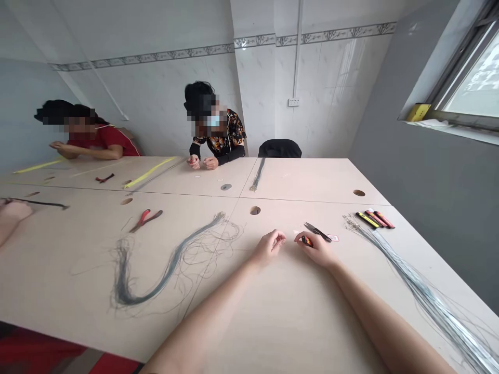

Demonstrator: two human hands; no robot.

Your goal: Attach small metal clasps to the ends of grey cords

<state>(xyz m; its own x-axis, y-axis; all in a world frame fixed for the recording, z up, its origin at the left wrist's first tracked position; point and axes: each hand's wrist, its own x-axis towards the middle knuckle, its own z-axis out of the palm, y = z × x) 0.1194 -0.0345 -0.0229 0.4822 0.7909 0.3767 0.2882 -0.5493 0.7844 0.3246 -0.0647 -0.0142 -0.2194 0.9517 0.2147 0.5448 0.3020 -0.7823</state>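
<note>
Left hand (270,248) and right hand (316,249) are held just apart on a pale laminate table (296,317), with the bare forearms laid toward the camera. The left hand is curled shut, and whether anything is enclosed by its fingers cannot be told. A small red-and-black object (306,241) is pinched by the right hand; its kind cannot be made out. Just beyond that hand, a pair of black-handled snips (317,231) is laid beside a small pink-and-white label (333,238).

Farther right, a long bundle of thin grey wires (424,306) is stretched along the table, its looped ends (351,222) lying near a group of yellow and red markers (374,219). To the left, a looser bundle of dark wires (167,275) is laid in a U, with red-handled pliers (146,221) beside it.

Across the table, a second pair of pliers (105,178) and yellow strips (148,172) are placed near two seated co-workers (216,135). Another person's hand (13,210) is seen at the left edge, beside a dark strand (39,203). A window (471,78) is set in the right wall.
</note>
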